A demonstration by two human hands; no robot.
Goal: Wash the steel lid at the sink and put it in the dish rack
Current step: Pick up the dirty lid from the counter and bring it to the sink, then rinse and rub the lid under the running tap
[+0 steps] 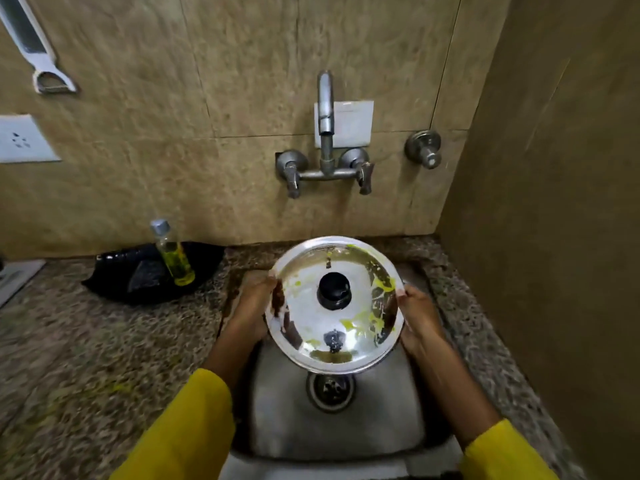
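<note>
Fingers (272, 282) of both hands clasp opposite rims of the steel lid (311, 317), black knob (334, 291) facing up over the sink (277, 410).

Round steel lid (311, 317), black knob up, yellow-smeared, above the sink (277, 410).

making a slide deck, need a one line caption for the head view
Both hands, left hand and right hand, hold a soiled steel lid over the sink, tap dry.
</note>
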